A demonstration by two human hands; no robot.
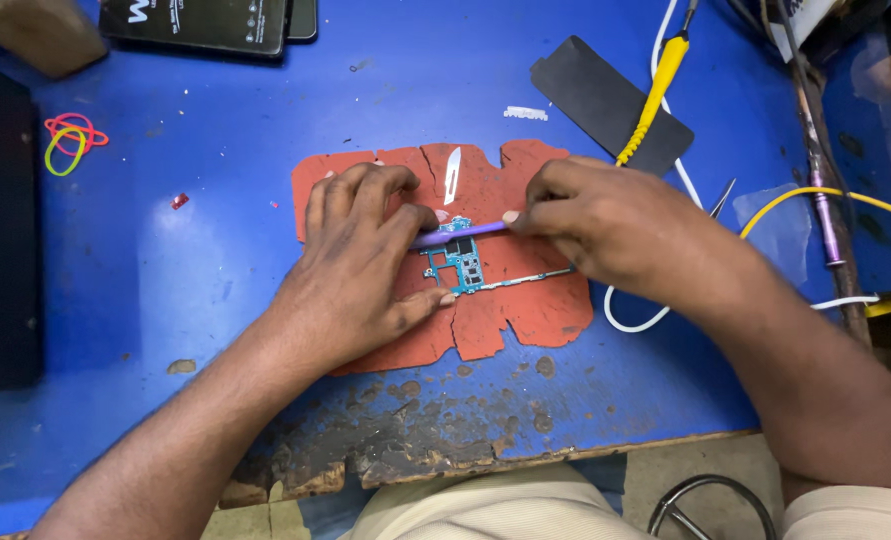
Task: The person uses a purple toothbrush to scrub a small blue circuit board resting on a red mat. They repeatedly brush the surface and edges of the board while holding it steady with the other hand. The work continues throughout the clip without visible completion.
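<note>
Cream-coloured trousers (486, 505) fill the bottom edge, nearest the lens, below the chipped front of the blue counter (216, 260). On it lies a torn orange mat (526, 305), and on the mat a small teal circuit board (463, 262) with a thin metal strip running right.

Work appears to be at the prying or scraping stage on that board. The left hand (361, 265) lies flat over the board's left side, fingers spread and pressing it down, thumb tip touching its lower edge. The right hand (606, 225) pinches a slim purple tool (461, 234) whose far end lies across the board's top. Any next stroke likely calls for light, steady pressure (the board is small and thin). A loose blade (453, 168) rests on the mat above.
</note>
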